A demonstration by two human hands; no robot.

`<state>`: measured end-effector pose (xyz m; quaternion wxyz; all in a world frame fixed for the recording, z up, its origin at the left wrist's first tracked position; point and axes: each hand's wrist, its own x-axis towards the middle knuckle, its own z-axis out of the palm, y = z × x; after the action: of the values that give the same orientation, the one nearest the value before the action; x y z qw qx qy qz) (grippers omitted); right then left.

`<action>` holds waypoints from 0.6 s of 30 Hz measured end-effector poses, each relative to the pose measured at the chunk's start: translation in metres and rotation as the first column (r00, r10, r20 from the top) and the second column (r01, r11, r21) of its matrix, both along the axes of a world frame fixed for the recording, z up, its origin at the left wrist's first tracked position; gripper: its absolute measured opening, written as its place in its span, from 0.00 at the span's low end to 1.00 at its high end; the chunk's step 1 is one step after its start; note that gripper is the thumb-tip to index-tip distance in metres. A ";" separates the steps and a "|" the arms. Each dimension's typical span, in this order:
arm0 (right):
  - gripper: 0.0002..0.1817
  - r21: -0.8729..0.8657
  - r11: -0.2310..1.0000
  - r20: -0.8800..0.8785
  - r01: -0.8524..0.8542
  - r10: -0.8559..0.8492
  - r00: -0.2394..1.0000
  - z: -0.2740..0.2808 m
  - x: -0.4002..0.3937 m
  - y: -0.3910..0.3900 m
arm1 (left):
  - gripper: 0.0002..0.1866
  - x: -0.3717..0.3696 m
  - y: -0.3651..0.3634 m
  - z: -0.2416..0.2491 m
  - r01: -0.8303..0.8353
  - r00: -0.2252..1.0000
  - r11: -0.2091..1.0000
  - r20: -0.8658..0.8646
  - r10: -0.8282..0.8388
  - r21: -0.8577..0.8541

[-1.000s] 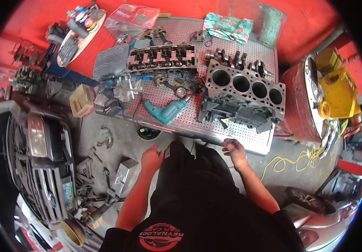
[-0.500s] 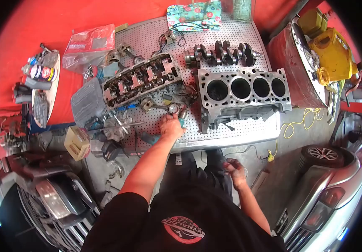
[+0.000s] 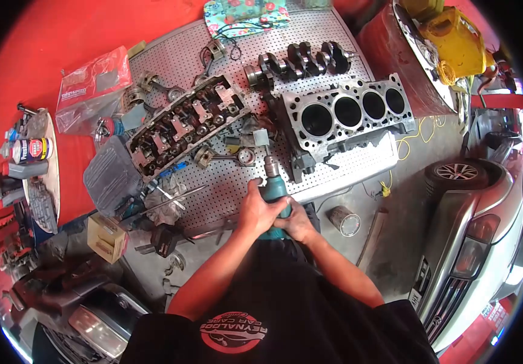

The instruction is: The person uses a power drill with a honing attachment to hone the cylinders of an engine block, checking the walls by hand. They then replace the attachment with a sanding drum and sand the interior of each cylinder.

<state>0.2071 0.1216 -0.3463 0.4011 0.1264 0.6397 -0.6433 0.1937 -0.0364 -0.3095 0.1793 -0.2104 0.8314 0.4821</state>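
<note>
My left hand [image 3: 260, 209] and my right hand [image 3: 296, 223] are both wrapped round a teal power drill [image 3: 271, 189], held in front of my body at the table's front edge. The drill's metal chuck points away from me, and a small grey square attachment [image 3: 261, 137] is at its tip. Just beyond it on the right stands an engine block [image 3: 328, 146] with its bores facing up. To the left of the drill lie a connecting rod [image 3: 246, 157] and a cylinder head [image 3: 185, 124].
A crankshaft [image 3: 301, 62] lies behind the block on the perforated metal table [image 3: 213, 203]. A plastic bag [image 3: 94, 85] and a grey tray [image 3: 112, 173] are at the left. A metal can [image 3: 344, 221] and a wheel [image 3: 455, 173] are on the floor side at the right.
My left hand has lifted the drill off the table and drawn it towards me. My right hand has come up from my side onto it. The view has shifted and turned.
</note>
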 end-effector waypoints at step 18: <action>0.55 0.450 0.864 -0.126 -0.228 0.314 0.941 0.113 0.026 0.017 | 0.09 -0.105 -0.057 0.007 -0.484 0.714 0.417 0.071 0.697 0.769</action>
<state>0.2330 0.1387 -0.2328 0.3856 0.0564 0.8128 -0.4329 0.0884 -0.0929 -0.3026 -0.0455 -0.3340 0.4440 0.8302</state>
